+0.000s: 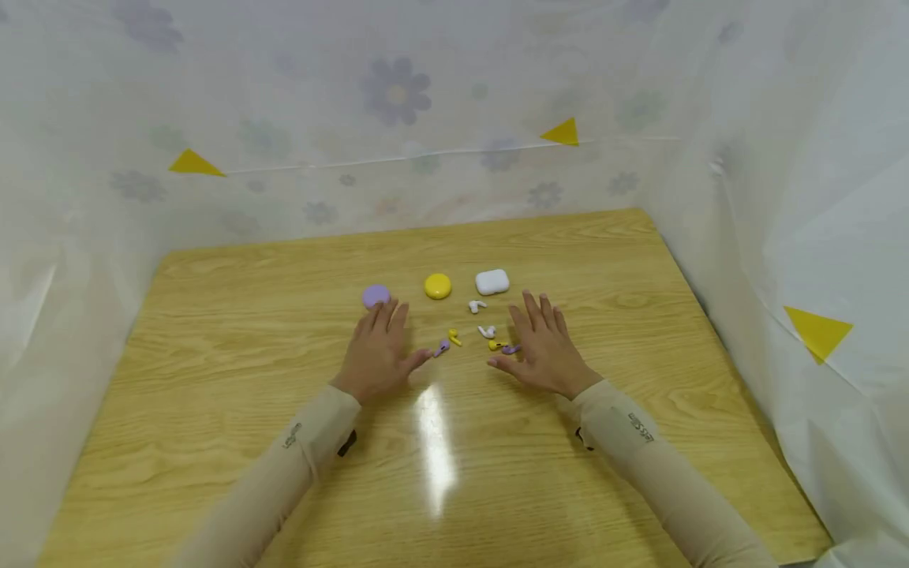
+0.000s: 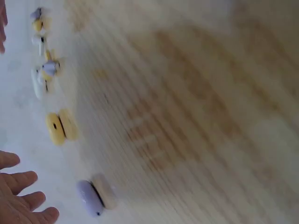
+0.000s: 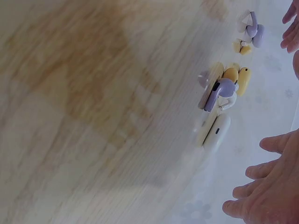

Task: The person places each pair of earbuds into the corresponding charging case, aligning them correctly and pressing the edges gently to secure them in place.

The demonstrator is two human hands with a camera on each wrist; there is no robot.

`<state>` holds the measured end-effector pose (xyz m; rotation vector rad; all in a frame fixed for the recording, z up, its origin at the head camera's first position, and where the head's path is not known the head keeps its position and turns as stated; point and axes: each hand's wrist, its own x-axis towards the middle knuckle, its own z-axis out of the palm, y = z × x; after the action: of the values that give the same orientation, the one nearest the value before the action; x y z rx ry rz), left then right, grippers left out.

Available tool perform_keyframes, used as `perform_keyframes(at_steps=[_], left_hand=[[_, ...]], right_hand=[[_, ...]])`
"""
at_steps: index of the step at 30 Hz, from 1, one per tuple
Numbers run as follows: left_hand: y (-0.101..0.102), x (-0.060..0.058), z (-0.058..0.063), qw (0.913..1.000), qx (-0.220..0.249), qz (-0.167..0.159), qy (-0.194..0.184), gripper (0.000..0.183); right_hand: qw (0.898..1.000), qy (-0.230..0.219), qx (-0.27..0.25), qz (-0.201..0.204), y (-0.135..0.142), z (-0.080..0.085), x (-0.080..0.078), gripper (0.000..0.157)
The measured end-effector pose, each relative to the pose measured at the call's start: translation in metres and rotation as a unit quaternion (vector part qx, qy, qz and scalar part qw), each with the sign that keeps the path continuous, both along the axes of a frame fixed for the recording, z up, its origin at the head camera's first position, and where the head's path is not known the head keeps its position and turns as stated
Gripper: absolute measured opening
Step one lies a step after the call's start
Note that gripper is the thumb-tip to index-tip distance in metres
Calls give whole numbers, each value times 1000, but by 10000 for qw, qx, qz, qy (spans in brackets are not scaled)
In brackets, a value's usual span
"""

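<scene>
My left hand (image 1: 376, 353) is held above the table with its fingers spread, the fingertips near a round purple earbud case (image 1: 373, 296). A round yellow case (image 1: 437, 286) and a white case (image 1: 492, 282) lie in the same row. Between the hands are loose earbuds: a purple earbud (image 1: 443, 347) by the left thumb, a yellow earbud (image 1: 454, 338) beside it, and two white earbuds (image 1: 488, 332). Another yellow earbud (image 1: 495, 345) and purple earbud (image 1: 508, 349) lie by my right hand (image 1: 550, 353), which partly covers the purple one in the head view. Neither hand holds anything.
The wood-grain table (image 1: 234, 331) has a glossy top that reflects light. Pale flowered sheeting (image 1: 461, 181) hangs behind it and along both sides, with yellow triangles (image 1: 818, 333) stuck on it.
</scene>
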<state>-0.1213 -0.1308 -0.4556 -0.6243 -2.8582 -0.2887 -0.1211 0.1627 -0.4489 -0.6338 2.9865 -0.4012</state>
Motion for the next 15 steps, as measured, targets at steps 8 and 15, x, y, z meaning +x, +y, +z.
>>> perform_keyframes(at_steps=[8, 15], left_hand=[[-26, -36, 1, 9873, 1219, 622, -809, 74], [-43, -55, 3, 9718, 1509, 1217, -1339, 73]], right_hand=[[9999, 134, -86, 20, 3, 0, 1, 90], [9999, 168, 33, 10, 6, 2, 4, 88]])
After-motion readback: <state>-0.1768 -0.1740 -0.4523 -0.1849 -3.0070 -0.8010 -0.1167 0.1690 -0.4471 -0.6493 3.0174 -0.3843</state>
